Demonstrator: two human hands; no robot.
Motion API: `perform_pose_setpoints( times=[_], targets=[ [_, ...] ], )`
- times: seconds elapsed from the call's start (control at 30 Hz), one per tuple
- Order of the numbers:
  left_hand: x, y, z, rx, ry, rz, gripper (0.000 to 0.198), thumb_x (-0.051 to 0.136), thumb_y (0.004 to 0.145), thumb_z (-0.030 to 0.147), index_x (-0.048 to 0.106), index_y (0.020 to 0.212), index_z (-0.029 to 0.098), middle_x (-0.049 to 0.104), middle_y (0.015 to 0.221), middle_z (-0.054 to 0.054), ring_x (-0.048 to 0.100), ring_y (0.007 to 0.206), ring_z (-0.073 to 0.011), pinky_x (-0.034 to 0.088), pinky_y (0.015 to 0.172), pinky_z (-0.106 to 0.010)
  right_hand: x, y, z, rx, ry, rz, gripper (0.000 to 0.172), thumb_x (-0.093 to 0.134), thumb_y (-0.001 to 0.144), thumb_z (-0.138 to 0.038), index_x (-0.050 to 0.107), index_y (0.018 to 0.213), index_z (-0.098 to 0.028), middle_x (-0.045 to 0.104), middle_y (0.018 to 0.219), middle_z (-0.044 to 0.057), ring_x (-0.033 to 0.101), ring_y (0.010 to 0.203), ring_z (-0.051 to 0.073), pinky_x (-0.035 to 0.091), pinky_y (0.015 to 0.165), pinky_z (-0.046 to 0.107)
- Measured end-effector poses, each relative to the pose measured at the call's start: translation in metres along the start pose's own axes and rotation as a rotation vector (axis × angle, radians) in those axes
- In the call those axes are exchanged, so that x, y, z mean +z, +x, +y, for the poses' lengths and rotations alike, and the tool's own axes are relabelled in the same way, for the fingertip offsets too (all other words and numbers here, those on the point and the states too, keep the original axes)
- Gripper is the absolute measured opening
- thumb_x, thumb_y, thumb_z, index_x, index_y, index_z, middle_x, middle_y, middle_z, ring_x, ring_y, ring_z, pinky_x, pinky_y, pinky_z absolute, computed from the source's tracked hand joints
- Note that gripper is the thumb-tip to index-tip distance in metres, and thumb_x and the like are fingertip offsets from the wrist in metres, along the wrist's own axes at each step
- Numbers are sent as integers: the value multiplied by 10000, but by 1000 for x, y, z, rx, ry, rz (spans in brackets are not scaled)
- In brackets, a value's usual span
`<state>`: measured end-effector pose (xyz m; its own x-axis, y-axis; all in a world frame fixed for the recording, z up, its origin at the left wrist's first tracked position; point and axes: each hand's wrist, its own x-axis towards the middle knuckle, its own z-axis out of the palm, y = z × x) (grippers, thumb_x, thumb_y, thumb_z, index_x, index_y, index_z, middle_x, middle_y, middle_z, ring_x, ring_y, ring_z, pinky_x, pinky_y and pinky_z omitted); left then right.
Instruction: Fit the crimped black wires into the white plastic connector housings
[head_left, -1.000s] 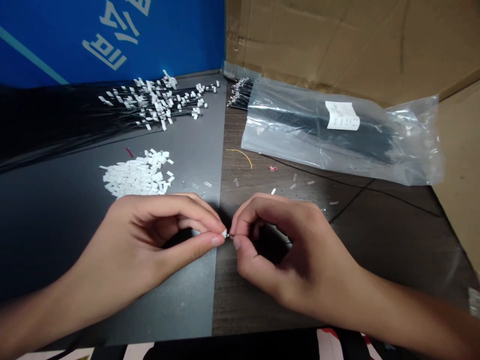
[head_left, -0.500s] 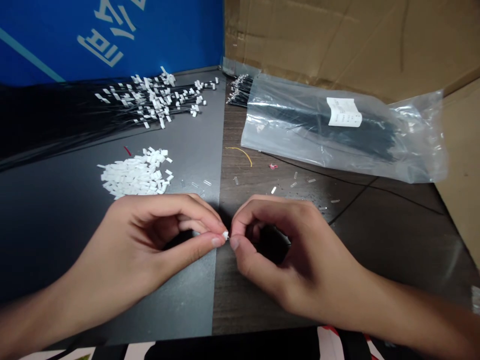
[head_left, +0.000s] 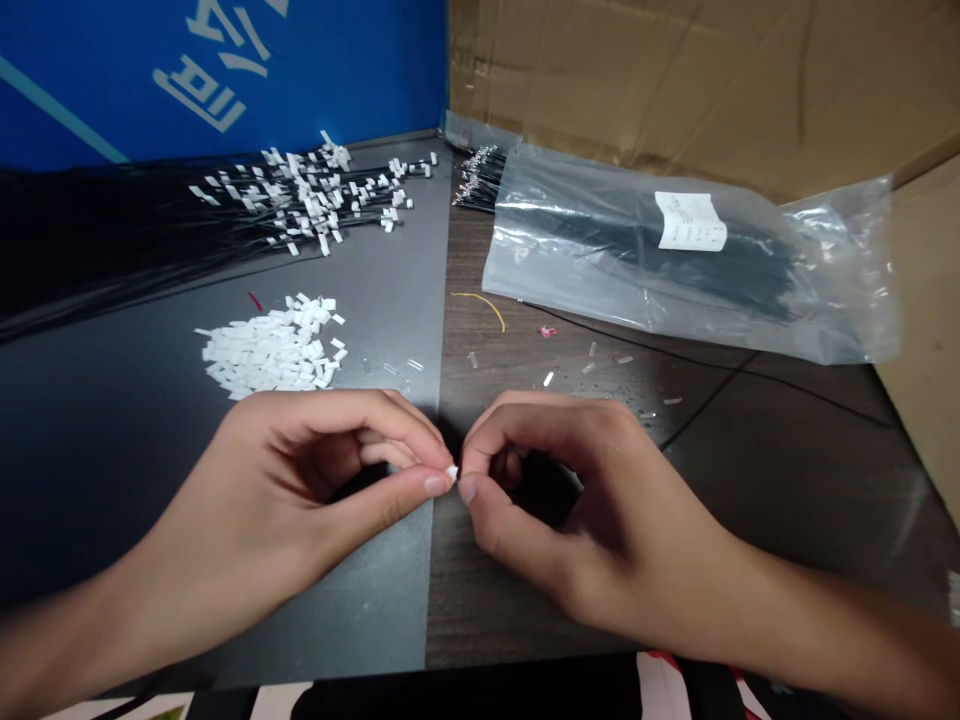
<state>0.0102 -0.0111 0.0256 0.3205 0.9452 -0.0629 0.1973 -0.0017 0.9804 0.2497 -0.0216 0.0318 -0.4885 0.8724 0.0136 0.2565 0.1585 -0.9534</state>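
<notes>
Left hand [head_left: 300,495] pinches a tiny, blocky white plastic connector [head_left: 451,470], right hand [head_left: 585,500] pinched shut hard against it, its catch hidden.

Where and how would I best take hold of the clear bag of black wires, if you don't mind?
Probably around its middle, near the white label, coming from above across the clear bag. It lies flat and long, and wire tips poke out of its left end, so lifting by the right end might let them slide out.
</notes>
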Motion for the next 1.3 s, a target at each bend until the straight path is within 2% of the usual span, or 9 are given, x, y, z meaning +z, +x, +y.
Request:
perform_pose_setpoints(
  times=[0.1, 0.23, 0.57, 0.77, 0.93, 1.07, 1.3],
  targets=[
    [0, -3, -2, 54, 31, 8, 192, 938, 907, 175, 976, 804, 333, 934, 824, 18, 885, 723, -133, 670, 710, -103, 0, 1, -1, 19, 6, -23, 137, 781, 981, -80, 779, 872, -163, 715, 782, -71, 617, 701, 60, 477, 656, 189],
    [1, -5, -3, 88, 63, 21, 212, 926, 929, 167, 987, 840, 350, 938, 851, 26, 880, 733, -139, 690, 731, -128, -1, 0, 0, 32, 5, -45, 129, 769, 983, -82, 780, 888, -168, 735, 812, -54, 630, 728, 82, 496, 678, 215],
    [2, -3, 2, -34, 4, -14, 152, 957, 903, 168, 970, 783, 260, 930, 805, -36, 878, 707, -176, 683, 687, -164, -2, 1, -2, 61, 3, -72, 145, 758, 1003, -119, 755, 878, -192, 743, 824, -34, 639, 724, 108, 502, 675, 246],
    [0, -3, -1, -4, 8, -14, 194, 959, 899, 155, 1005, 826, 329, 950, 862, -9, 898, 758, -177, 698, 723, -157, -2, 4, -3, 117, 79, -88, 160, 764, 970, -102, 730, 846, -197, 695, 761, -58, 591, 675, 92, 455, 614, 224],
    [-2, -5, -3, -1, 30, -26, 223, 956, 908, 170, 1010, 827, 371, 953, 875, 19, 896, 778, -167, 694, 740, -132, -1, 5, -3, 165, 180, -89, 194, 768, 945, -70, 701, 810, -192, 629, 717, -84, 533, 652, 70, 462, 636, 200],
    [0, -3, -1, -58, -15, -32, 196, 964, 893, 181, 1004, 806, 352, 949, 852, 5, 898, 761, -163, 679, 717, -115, -1, 5, -2, 173, 218, -97, 171, 791, 925, -56, 731, 829, -184, 635, 726, -79, 532, 662, 74, 453, 631, 200],
    [-1, -3, -1, -241, -136, -134, 67, 978, 912, 230, 991, 852, 258, 937, 806, -55, 842, 700, -154, 643, 663, -138, -3, 6, -2, 223, 244, -116, 151, 810, 900, -70, 744, 830, -186, 673, 746, -46, 552, 678, 98, 431, 591, 213]
  ],
)
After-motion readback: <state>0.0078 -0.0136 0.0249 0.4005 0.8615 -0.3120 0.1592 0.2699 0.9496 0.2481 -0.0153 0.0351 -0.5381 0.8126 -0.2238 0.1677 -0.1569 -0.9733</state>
